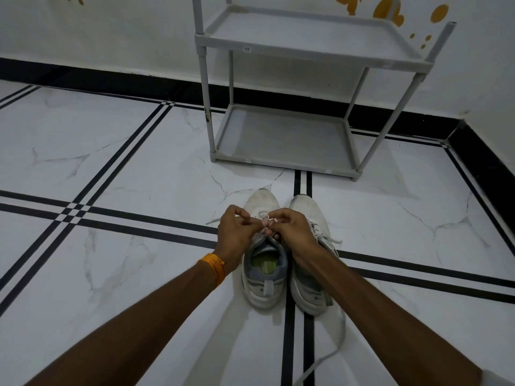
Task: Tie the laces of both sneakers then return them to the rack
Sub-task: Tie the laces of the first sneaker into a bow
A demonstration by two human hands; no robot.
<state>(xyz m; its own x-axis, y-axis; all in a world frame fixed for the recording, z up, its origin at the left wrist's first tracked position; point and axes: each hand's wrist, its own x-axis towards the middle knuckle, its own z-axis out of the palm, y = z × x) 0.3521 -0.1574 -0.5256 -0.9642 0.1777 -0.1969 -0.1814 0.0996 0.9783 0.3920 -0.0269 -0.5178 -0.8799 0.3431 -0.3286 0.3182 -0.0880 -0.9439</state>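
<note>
Two white sneakers stand side by side on the floor, toes pointing away from me. Over the left sneaker (264, 277), my left hand (237, 232) and my right hand (292, 232) each pinch a piece of its white lace (264, 222), holding it taut between them above the tongue. My right forearm partly covers the right sneaker (306, 291). That shoe's lace (338, 341) lies loose, trailing on the floor toward me. The grey two-shelf rack (284, 160) stands just beyond the shoes, both shelves bare.
The floor (125, 176) is white marble tile with black stripes. A white wall with a black skirting (111, 79) runs behind the rack and turns a corner at the right. An orange thread band (214, 268) circles my left wrist.
</note>
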